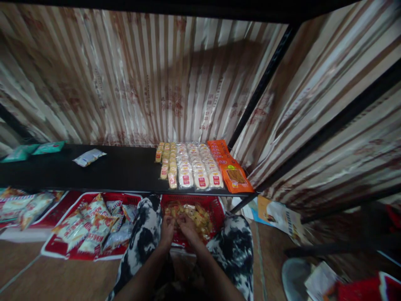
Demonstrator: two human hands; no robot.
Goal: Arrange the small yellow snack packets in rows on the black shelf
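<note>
Both my hands are over a red basket (219, 205) between my knees, which holds a heap of small yellowish wrapped snacks (200, 219). My left hand (168, 229) is closed, with what looks like a small wrapped snack (167, 212) at its fingertips. Close beside it, my right hand (186, 225) has its fingers drawn together; what they pinch is too dim to make out. On the black shelf (131, 167) just beyond stand rows of small yellow packets (168, 161) and round white wrapped crackers (200, 167).
An orange snack bag (230, 167) lies at the shelf's right end, a white packet (90, 157) and green packets (48, 147) toward the left. A second red basket (53, 246) holds several snack bags (97, 225). Metal posts (263, 88) and striped sheeting (131, 83) enclose the shelf.
</note>
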